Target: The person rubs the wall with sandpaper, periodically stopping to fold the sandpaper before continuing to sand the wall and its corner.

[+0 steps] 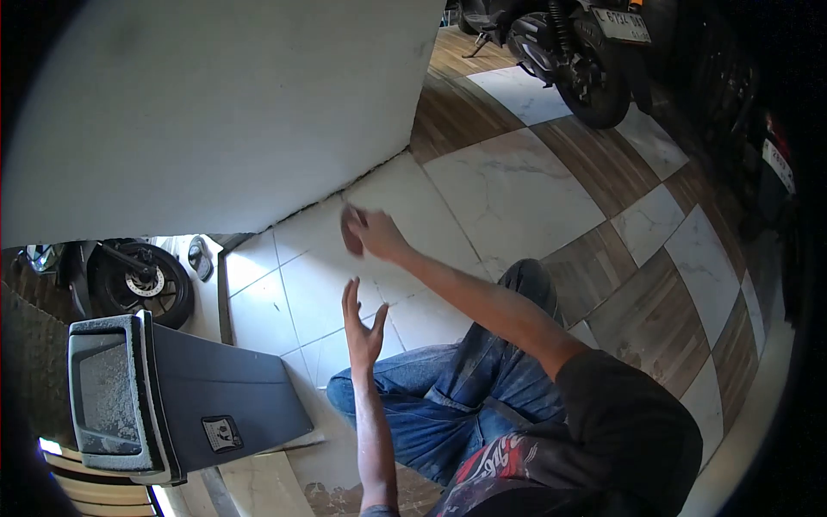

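My right hand (379, 236) is closed round a thin, flat reddish-brown piece (351, 230), slightly blurred, which stands out past the fingers on the left. It is raised over the white floor tiles (413, 198), near the foot of the white wall (258, 112). Below it, my left hand (363, 334) holds nothing; its fingers point up and the thumb is spread away from them. Pale dust marks the left forearm. Both arms reach out over my folded legs in blue jeans (431, 379).
A grey bin (228, 383) with a dusty lid stands at left, close to my knee. Behind it shows a motorbike wheel (142, 284). Another motorbike (586, 69) is parked at the upper right on brown and white tiles (560, 172). A vehicle with a plate (778, 165) stands at far right.
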`<state>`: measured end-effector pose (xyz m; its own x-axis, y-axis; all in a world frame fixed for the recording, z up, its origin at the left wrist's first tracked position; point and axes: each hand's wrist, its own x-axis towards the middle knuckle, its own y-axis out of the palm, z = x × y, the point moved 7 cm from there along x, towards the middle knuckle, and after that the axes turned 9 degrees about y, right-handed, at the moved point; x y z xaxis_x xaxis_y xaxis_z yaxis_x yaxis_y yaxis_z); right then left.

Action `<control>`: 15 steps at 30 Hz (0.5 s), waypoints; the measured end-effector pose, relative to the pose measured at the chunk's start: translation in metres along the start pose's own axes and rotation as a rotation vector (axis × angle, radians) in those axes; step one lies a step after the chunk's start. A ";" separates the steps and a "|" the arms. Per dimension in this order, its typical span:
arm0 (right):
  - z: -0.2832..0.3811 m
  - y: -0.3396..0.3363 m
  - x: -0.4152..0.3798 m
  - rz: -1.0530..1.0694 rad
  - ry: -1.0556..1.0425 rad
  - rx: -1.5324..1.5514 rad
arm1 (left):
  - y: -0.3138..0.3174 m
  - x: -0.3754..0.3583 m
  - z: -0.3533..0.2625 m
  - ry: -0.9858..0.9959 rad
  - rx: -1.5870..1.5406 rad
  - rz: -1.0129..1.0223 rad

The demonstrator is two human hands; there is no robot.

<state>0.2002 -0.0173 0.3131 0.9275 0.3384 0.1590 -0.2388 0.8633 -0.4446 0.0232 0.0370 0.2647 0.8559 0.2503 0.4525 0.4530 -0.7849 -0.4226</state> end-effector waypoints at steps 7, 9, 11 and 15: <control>-0.077 0.001 -0.083 0.462 0.165 0.303 | 0.056 0.026 -0.020 0.048 -0.003 0.176; -0.091 -0.010 -0.083 0.565 0.225 0.460 | 0.064 0.028 -0.022 0.023 -0.024 0.146; -0.107 -0.014 -0.081 0.679 0.284 0.612 | 0.064 0.031 -0.012 -0.039 0.015 0.083; -0.130 -0.040 -0.064 0.448 0.285 0.567 | 0.074 0.042 -0.015 -0.081 -0.020 0.203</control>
<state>0.1876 -0.1220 0.2056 0.7273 0.6577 -0.1961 -0.6483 0.7521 0.1181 0.0887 -0.0188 0.2638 0.9465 0.1300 0.2952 0.2652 -0.8346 -0.4829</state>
